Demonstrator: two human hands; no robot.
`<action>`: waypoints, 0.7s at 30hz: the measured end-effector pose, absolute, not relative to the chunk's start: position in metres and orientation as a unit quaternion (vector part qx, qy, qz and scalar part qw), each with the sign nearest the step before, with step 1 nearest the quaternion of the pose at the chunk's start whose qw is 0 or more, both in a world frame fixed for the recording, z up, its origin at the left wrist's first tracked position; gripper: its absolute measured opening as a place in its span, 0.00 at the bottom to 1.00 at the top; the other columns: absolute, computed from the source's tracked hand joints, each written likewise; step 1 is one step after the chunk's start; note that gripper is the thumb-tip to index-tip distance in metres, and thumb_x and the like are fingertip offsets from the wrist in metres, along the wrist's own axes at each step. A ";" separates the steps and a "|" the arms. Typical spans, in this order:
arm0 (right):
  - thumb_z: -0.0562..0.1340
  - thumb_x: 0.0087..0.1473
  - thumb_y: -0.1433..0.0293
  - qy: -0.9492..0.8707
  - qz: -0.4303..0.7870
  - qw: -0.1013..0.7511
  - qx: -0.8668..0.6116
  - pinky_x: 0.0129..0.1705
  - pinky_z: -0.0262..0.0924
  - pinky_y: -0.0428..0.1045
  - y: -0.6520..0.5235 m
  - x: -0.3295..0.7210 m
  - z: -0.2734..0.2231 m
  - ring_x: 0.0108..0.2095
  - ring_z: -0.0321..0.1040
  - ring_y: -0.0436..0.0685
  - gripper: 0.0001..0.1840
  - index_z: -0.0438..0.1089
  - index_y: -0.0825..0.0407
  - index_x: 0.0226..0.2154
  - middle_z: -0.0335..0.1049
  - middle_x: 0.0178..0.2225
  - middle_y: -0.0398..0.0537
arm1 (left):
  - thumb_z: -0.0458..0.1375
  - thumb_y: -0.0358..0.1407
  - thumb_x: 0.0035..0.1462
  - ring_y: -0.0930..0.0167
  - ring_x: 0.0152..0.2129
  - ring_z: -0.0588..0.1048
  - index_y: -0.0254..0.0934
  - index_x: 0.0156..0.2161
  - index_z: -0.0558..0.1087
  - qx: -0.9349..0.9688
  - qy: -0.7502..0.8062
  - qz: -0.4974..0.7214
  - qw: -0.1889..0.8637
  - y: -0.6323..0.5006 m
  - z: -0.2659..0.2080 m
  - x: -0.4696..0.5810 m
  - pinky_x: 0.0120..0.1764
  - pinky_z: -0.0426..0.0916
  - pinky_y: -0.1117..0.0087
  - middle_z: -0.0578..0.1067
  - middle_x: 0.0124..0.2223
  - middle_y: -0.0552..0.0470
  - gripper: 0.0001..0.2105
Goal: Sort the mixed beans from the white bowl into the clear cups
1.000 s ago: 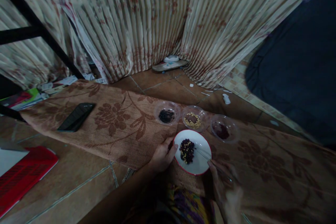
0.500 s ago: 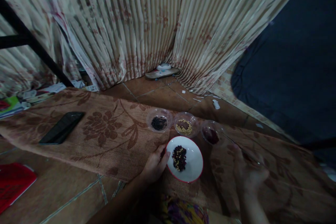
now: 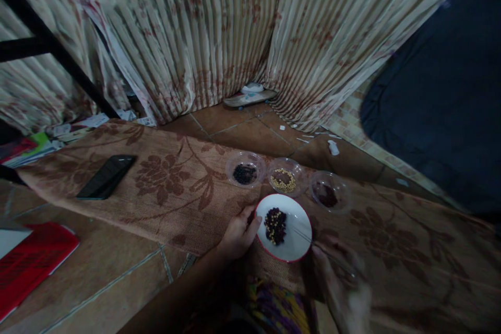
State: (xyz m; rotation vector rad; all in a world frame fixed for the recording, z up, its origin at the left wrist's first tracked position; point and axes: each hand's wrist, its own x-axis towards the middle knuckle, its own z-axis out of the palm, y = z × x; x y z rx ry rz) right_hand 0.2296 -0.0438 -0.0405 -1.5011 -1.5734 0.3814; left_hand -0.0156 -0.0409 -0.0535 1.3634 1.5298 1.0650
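Over brown cloth [image 3: 188,214], tweezers [image 3: 321,248] slant forward-left toward beans [image 3: 275,226].

A brown flower-patterned cloth [image 3: 188,193] is bearing a black rectangular phone [image 3: 106,177] left of the left fingers [image 3: 253,227], three round clear plastic bowls [image 3: 299,180] beyond them, and a round, white, red-rimmed bowl [image 3: 291,213] against them.

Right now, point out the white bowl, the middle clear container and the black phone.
White bowl [image 3: 294,213]: head view, bare inside, upper right.
Middle clear container [image 3: 300,179]: head view, right side wall.
Black phone [image 3: 107,177]: head view, middle of its dark upper face.
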 end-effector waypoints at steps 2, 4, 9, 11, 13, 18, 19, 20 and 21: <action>0.64 0.50 0.54 -0.673 0.126 0.423 -0.593 0.47 0.60 0.57 -0.046 0.228 -0.040 0.47 0.65 0.62 0.16 0.78 0.48 0.33 0.72 0.44 0.52 | 0.50 0.41 0.62 0.68 0.31 0.76 0.36 0.54 0.67 0.540 0.608 0.418 0.405 -0.041 -0.053 -0.016 0.36 0.68 0.71 0.79 0.38 0.50 0.18; 0.62 0.52 0.54 -0.697 0.109 0.407 -0.580 0.48 0.59 0.58 -0.047 0.226 -0.038 0.47 0.64 0.62 0.16 0.78 0.47 0.33 0.71 0.45 0.51 | 0.50 0.41 0.62 0.69 0.30 0.76 0.37 0.54 0.68 0.537 0.608 0.419 0.408 -0.041 -0.053 -0.016 0.35 0.68 0.71 0.79 0.37 0.50 0.18; 0.61 0.53 0.53 -0.706 0.108 0.404 -0.572 0.48 0.59 0.59 -0.045 0.222 -0.036 0.48 0.63 0.62 0.17 0.78 0.47 0.32 0.70 0.46 0.51 | 0.50 0.42 0.62 0.69 0.30 0.76 0.37 0.54 0.67 0.536 0.606 0.421 0.410 -0.041 -0.053 -0.015 0.35 0.68 0.71 0.79 0.36 0.50 0.18; 0.61 0.53 0.54 -0.711 0.103 0.400 -0.570 0.48 0.59 0.58 -0.044 0.222 -0.040 0.48 0.63 0.62 0.16 0.79 0.46 0.32 0.70 0.46 0.51 | 0.50 0.41 0.62 0.68 0.30 0.76 0.36 0.54 0.67 0.539 0.607 0.417 0.408 -0.041 -0.053 -0.015 0.35 0.68 0.71 0.79 0.37 0.50 0.18; 0.61 0.54 0.55 -0.719 0.094 0.395 -0.564 0.48 0.59 0.58 -0.042 0.223 -0.043 0.47 0.63 0.61 0.16 0.79 0.46 0.32 0.71 0.46 0.51 | 0.50 0.41 0.62 0.68 0.31 0.76 0.36 0.55 0.67 0.541 0.607 0.419 0.405 -0.041 -0.054 -0.015 0.36 0.68 0.71 0.79 0.39 0.49 0.18; 0.61 0.53 0.53 -0.721 0.084 0.398 -0.561 0.47 0.59 0.58 -0.038 0.223 -0.049 0.47 0.64 0.61 0.16 0.79 0.46 0.32 0.71 0.45 0.51 | 0.50 0.41 0.62 0.67 0.34 0.76 0.37 0.55 0.66 0.536 0.605 0.423 0.410 -0.040 -0.054 -0.015 0.38 0.69 0.70 0.79 0.40 0.49 0.19; 0.61 0.53 0.53 -0.720 0.084 0.399 -0.562 0.47 0.59 0.58 -0.037 0.223 -0.049 0.47 0.63 0.61 0.17 0.79 0.46 0.32 0.71 0.45 0.50 | 0.50 0.41 0.62 0.67 0.34 0.76 0.37 0.55 0.67 0.535 0.605 0.422 0.412 -0.040 -0.054 -0.015 0.38 0.69 0.70 0.79 0.39 0.49 0.19; 0.61 0.54 0.53 -0.722 0.084 0.397 -0.561 0.47 0.59 0.58 -0.037 0.223 -0.050 0.47 0.63 0.61 0.17 0.79 0.46 0.32 0.71 0.45 0.50 | 0.50 0.41 0.62 0.67 0.33 0.76 0.37 0.55 0.67 0.535 0.605 0.422 0.412 -0.041 -0.054 -0.015 0.37 0.69 0.70 0.79 0.39 0.49 0.19; 0.61 0.54 0.54 -0.724 0.083 0.396 -0.559 0.47 0.59 0.58 -0.037 0.223 -0.050 0.47 0.63 0.61 0.16 0.79 0.46 0.32 0.71 0.45 0.50 | 0.50 0.41 0.62 0.67 0.33 0.76 0.36 0.55 0.67 0.535 0.606 0.422 0.411 -0.041 -0.054 -0.015 0.37 0.68 0.70 0.79 0.39 0.49 0.19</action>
